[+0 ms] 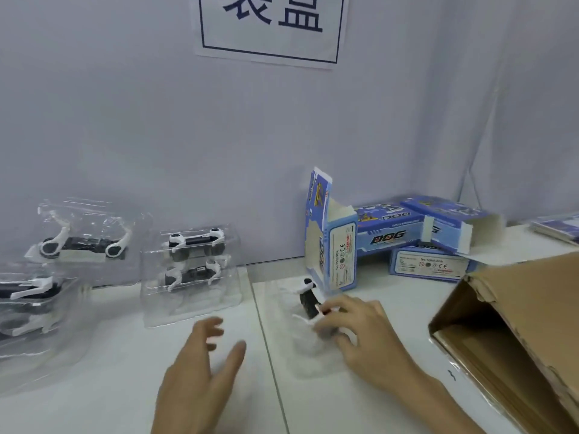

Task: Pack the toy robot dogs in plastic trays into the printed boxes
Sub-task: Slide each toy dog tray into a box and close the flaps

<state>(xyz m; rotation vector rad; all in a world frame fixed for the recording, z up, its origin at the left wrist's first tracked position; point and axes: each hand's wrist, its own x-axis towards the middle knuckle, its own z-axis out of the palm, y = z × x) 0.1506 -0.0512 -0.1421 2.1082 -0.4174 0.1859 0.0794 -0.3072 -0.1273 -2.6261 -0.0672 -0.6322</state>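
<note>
Toy robot dog (308, 299), black-and-white, in clear plastic tray (296, 350) on white table (394, 311); your right hand (360, 335) grips the tray; left hand (200, 368) hovers spread, empty; loading step; next, steady upright blue printed box (340, 255) just behind, slide tray in.

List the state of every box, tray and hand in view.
upright printed box: standing on end, top flap open.
dog tray: on table, gripped by right hand.
right hand: fingers curled on the dog tray.
left hand: open, holding nothing.
cardboard carton: on its side, open.
</note>
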